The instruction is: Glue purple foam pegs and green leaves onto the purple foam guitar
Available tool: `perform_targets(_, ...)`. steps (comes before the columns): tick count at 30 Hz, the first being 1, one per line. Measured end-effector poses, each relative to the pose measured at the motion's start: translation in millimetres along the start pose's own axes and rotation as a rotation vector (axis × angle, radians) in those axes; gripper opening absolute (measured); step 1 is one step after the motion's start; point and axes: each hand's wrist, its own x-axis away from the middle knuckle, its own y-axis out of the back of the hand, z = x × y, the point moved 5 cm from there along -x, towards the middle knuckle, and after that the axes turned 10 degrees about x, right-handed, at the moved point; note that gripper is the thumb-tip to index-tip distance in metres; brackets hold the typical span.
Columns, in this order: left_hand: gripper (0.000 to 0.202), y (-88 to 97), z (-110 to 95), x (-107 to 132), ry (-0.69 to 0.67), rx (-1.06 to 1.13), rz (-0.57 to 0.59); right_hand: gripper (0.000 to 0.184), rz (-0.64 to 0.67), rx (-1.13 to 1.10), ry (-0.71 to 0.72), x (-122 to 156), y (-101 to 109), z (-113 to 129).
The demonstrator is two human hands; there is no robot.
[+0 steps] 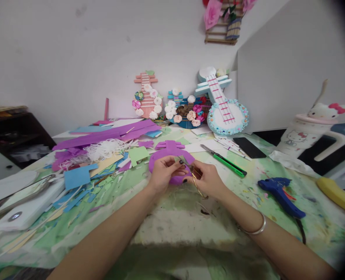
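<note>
My right hand (209, 177) grips gold-handled scissors (201, 188), their blades pointing up and left towards my left hand. My left hand (164, 171) is closed in a pinch beside the blade tips, on what looks like a small piece of green paper (176, 158). Most of that piece is hidden by the fingers and blades. Beneath both hands lies a purple lute-shaped craft piece (157, 156) with crossbars at its top end. Its middle is covered by my hands.
To the right lie a green utility knife (229, 164), a black phone (249, 147), a blue glue gun (282, 194) and a large cup (301, 134). Paper scraps (77, 177), white shredded strands (108, 149) and purple sheets (111, 136) cover the left. Decorated lute models (226, 112) stand against the wall.
</note>
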Motion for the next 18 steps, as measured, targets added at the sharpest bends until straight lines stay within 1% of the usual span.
perform_targets(8,0.025,-3.4,2.0,0.9,0.041,0.068,0.002,0.038,0.013,0.011,-0.011,0.7,-2.0,-1.6)
perform_targets(18,0.025,-6.4,1.5,2.8,0.056,0.092,0.001,0.036,0.008,-0.007,0.001,0.5,-0.4,0.1)
